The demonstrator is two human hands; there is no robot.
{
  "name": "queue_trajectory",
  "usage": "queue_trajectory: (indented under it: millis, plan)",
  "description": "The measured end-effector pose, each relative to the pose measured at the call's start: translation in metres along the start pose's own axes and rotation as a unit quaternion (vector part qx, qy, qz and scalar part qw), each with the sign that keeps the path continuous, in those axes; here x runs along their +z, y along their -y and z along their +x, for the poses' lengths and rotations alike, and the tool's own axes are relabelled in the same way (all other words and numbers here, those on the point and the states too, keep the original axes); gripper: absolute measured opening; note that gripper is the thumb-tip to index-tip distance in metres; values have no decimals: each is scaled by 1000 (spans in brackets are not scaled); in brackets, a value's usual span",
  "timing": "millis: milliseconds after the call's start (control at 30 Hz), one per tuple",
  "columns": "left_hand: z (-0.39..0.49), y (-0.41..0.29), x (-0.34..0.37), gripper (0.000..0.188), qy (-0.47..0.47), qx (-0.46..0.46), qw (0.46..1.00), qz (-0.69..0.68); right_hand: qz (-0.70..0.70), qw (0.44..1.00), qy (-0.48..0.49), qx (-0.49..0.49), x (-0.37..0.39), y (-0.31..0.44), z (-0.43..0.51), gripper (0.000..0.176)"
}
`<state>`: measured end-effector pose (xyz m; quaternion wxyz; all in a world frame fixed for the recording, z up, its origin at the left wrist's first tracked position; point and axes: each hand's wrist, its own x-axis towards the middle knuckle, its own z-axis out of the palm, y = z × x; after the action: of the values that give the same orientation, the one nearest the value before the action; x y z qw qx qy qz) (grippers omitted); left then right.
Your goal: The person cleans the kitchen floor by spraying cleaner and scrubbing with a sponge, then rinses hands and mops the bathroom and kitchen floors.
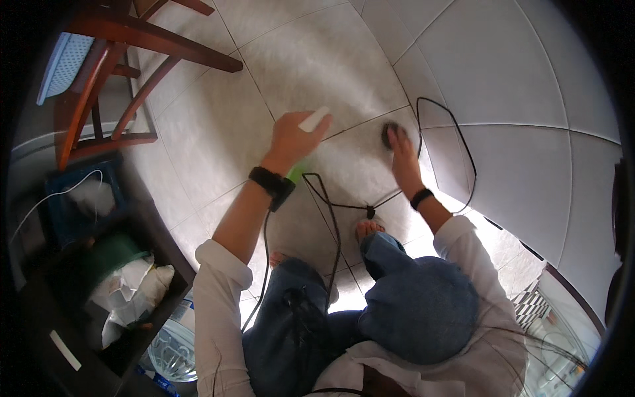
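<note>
My left hand [297, 134] is closed around a white handle-like object [314, 119], low over the tiled floor [238, 119]. A bright green piece [296, 172] shows below that wrist; I cannot tell whether it joins the white object. To the right, my right hand [406, 159] has its fingers on a small, dark, roundish object [391, 133], too blurred to name. A black cord [337, 238] runs in loops between my arms and past my right hand. Each wrist wears a black band.
A wooden chair [163, 42] stands at upper left, with a light-blue perforated basket [69, 62] beside it. White papers and bags [129, 293] fill a dark open shelf unit [171, 280] at left. Pale panels [501, 79] rise at right. My feet [369, 228] are close below.
</note>
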<state>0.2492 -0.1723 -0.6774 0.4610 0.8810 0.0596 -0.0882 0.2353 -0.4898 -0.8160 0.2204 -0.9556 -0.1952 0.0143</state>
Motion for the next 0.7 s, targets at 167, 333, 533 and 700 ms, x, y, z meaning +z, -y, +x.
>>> queue_trajectory:
  millis: [167,333,533,700]
  plan:
    - [4,-13,24,45,21,69,995,66,24,996,74,53,-11,19,-80,76]
    - [5,3,13,42,-71,-19,997,-11,14,990,93,102,-28,23,-101,76]
    - [-29,82,-100,39,-334,-99,921,-175,30,999,4,-15,-9,3,28,61]
    - [-84,127,-152,32,-422,-47,888,-176,-1,995,-97,-24,27,-37,214,57]
